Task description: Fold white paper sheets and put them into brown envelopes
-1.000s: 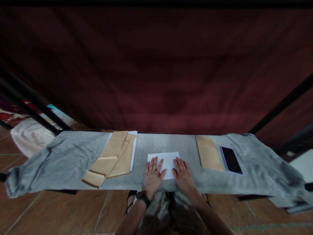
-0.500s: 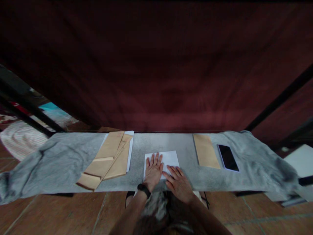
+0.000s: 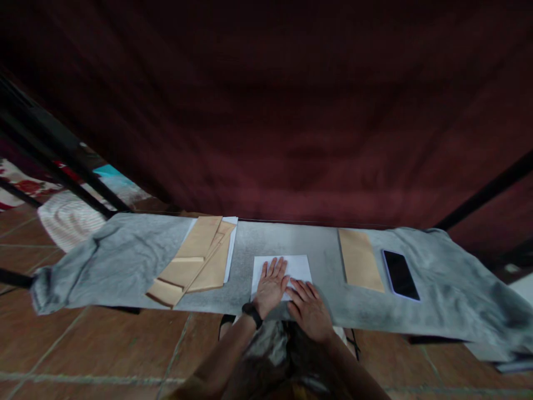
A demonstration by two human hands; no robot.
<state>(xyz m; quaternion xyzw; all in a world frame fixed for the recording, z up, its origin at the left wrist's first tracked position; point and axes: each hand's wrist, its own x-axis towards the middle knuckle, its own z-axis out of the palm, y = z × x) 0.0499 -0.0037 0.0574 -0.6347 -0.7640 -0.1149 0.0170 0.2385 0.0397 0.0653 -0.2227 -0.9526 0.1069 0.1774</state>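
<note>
A white sheet of paper [image 3: 300, 265] lies flat before me on the grey cloth. My left hand [image 3: 270, 286] rests palm down on its left half, fingers outstretched, with a dark band around the wrist. On the paper's lower right edge my right hand [image 3: 310, 311] lies flat, its fingers stretched toward the left hand. The two hands are close together near the thumbs. Part of the sheet is hidden beneath them. Neither hand grips anything.
Several brown paper envelopes [image 3: 208, 278] overlap at the left, with white sheets [image 3: 230, 255] under them. To the right lie a single brown envelope [image 3: 361, 261] and a phone [image 3: 400, 275]. Grey cloth [image 3: 250, 239] covers the narrow bench; a dark red curtain [image 3: 291, 139] hangs behind.
The camera view has tilted and shifted slightly, so the bench appears farther right. Both hands stay flat on the paper, the left one perhaps slid a little over it.
</note>
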